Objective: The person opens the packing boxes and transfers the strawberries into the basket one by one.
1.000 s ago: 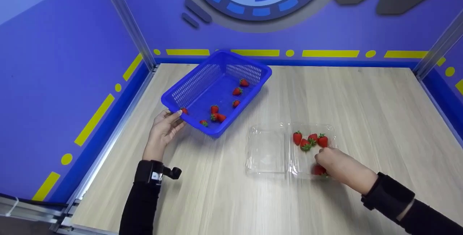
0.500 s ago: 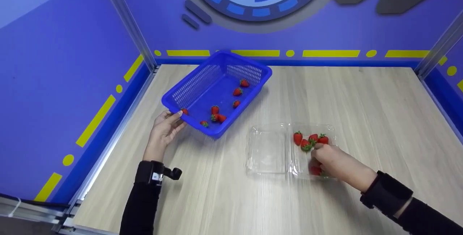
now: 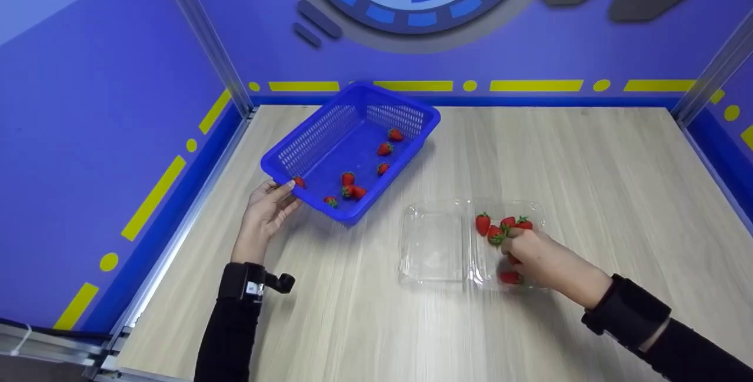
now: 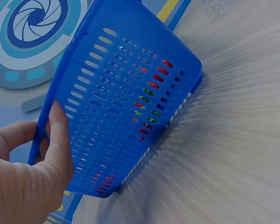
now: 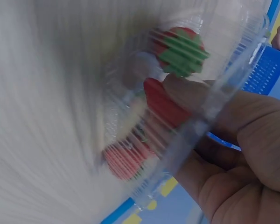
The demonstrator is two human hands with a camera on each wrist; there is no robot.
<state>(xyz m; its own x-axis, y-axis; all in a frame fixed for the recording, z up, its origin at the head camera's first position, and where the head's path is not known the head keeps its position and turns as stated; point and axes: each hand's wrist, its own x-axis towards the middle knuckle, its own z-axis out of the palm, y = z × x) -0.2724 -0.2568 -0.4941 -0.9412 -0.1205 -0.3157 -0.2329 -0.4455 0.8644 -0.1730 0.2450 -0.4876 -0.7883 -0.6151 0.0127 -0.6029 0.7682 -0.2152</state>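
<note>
In the head view my left hand (image 3: 265, 210) pinches the near left corner rim of a blue plastic basket (image 3: 330, 158), thumb on top and fingers beneath. Several strawberries (image 3: 385, 148) lie scattered inside it. My right hand (image 3: 540, 255) is over the right half of an opened clear plastic clamshell box (image 3: 432, 246). Between its thumb and fingers it pinches a strawberry (image 5: 165, 102), best seen in the right wrist view and mostly covered in the head view. Several strawberries sit at that half's far end, and another strawberry (image 3: 510, 277) lies near its front edge.
The pale wooden table (image 3: 617, 193) carries both containers. Blue panels (image 3: 588, 52) with metal corner posts enclose its back and sides. The basket stands at the back left, the box in front and to the right of it.
My right hand has shifted a little left and away from me inside the box, uncovering more of the strawberry near the front edge. The left hand and basket stay in place.
</note>
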